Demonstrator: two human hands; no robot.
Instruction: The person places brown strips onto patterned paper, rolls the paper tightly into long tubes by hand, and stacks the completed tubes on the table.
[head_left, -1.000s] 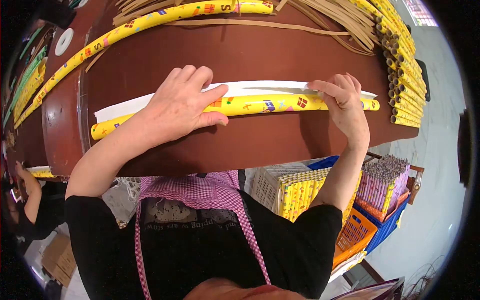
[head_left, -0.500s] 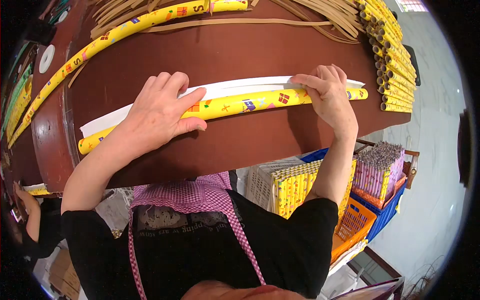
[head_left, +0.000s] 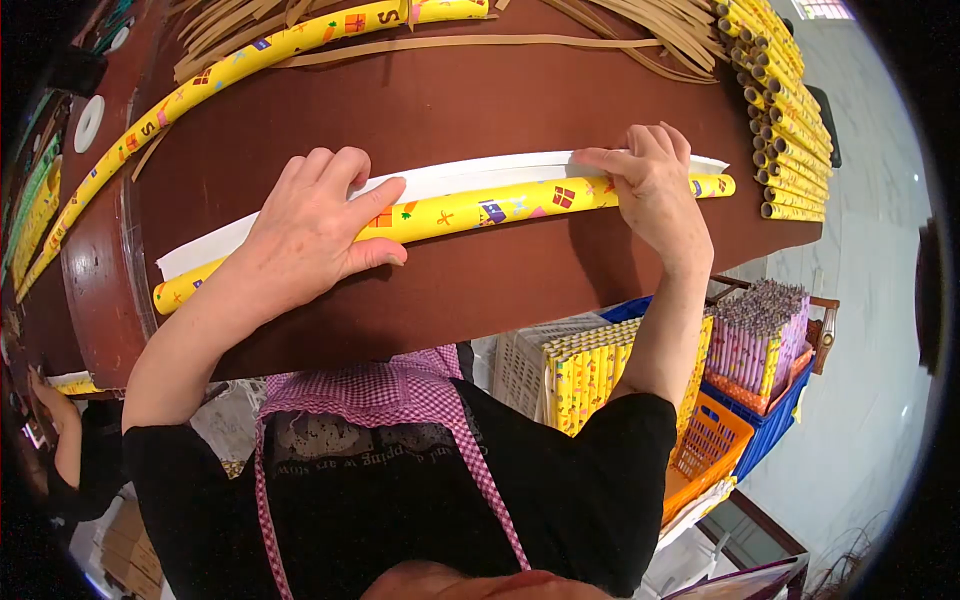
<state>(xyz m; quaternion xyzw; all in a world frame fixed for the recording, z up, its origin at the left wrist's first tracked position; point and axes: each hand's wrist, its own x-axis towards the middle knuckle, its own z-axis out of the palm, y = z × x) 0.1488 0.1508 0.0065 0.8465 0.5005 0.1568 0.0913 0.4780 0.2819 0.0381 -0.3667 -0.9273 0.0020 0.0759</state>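
Observation:
A long yellow patterned roll (head_left: 460, 213) lies across the brown table, with a white paper strip (head_left: 450, 176) showing along its far side. My left hand (head_left: 315, 215) grips the roll left of its middle, fingers bent over the white strip and thumb on the near side. Toward the right end, my right hand (head_left: 655, 190) is closed over the roll, its thumb lying along the white strip and its other fingers bent. Parts of the roll under both hands are hidden.
Another long yellow tube (head_left: 215, 80) curves across the back left, near brown strips (head_left: 640, 30). Yellow tubes (head_left: 790, 140) are stacked at the table's right end. Below right stand an orange crate (head_left: 715, 440) and a blue crate (head_left: 770, 435). A co-worker's arm (head_left: 68, 440) shows at far left.
The view has shifted, so the table and roll appear further left. My right thumb looks straighter along the white strip. Both hands keep nearly the same places on the roll.

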